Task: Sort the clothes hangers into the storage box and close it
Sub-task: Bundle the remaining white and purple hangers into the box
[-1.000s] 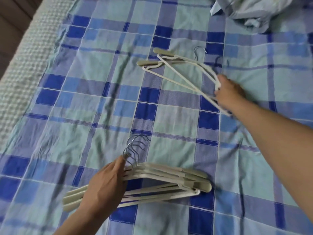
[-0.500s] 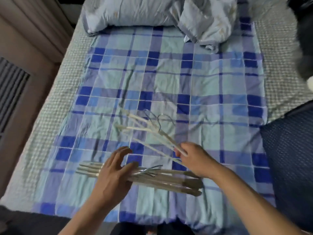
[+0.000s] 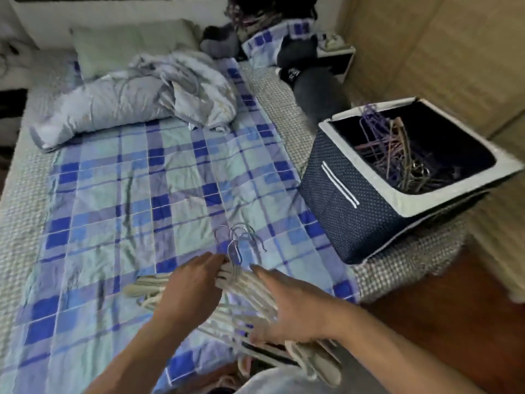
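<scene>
Head view: your left hand [image 3: 196, 282] and right hand [image 3: 287, 308] lie flat-fingered on the white hangers [image 3: 241, 282], squaring the stack. Neither grips yet; the storage box [image 3: 355, 200] waits open beside the bed [image 3: 119, 194].

Bed [image 3: 25, 194] carries everything – blue plaid sheet [image 3: 142, 194] spread over a checked cover. White hanger bundle [image 3: 250, 291] lies on the sheet right under both hands, hooks pointing away. Crumpled duvet [image 3: 136, 95] and pillow [image 3: 127, 44] well beyond the hands. Open navy storage box [image 3: 355, 206] on the bed edge, beyond the right hand [image 3: 295, 311] – purple hangers [image 3: 392, 155] inside.
</scene>
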`<state>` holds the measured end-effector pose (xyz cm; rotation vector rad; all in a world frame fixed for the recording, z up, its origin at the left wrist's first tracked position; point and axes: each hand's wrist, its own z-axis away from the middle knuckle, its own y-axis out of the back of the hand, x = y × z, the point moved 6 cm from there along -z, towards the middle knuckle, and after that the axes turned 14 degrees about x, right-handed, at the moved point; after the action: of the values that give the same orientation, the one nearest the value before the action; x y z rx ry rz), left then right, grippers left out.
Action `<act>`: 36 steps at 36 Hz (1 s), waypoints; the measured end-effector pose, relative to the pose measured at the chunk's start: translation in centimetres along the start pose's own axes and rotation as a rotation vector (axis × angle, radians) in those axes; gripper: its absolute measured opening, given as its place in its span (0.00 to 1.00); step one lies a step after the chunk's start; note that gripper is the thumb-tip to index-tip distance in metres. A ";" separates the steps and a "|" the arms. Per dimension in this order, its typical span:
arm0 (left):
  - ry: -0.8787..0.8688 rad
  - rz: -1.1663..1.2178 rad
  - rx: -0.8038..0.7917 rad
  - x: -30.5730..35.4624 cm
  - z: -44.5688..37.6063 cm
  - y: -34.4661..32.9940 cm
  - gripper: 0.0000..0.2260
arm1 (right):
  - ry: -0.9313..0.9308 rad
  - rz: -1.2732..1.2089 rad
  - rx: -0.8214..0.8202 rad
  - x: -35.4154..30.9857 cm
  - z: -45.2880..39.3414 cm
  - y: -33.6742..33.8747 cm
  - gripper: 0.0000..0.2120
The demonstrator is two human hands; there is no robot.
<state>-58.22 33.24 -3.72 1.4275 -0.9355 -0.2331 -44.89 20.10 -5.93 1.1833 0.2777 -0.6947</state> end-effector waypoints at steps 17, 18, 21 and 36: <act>-0.199 0.139 0.405 14.9 -3.9 9.5 0.25 | -0.281 0.549 0.919 10.1 11.5 26.7 0.08; -0.143 0.122 0.371 14.1 -4.1 9.1 0.24 | -0.318 0.557 0.944 11.6 11.9 28.7 0.08; -0.019 0.087 0.245 13.4 -4.5 7.3 0.21 | -0.423 0.551 1.004 16.0 13.0 34.0 0.08; 0.215 0.031 0.132 25.2 -8.3 -2.8 0.16 | -0.099 1.175 0.478 30.1 7.3 47.9 0.08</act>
<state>-35.52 22.43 5.10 1.5247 -0.8069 0.0064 7.05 12.62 16.37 1.4931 -0.6812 0.2450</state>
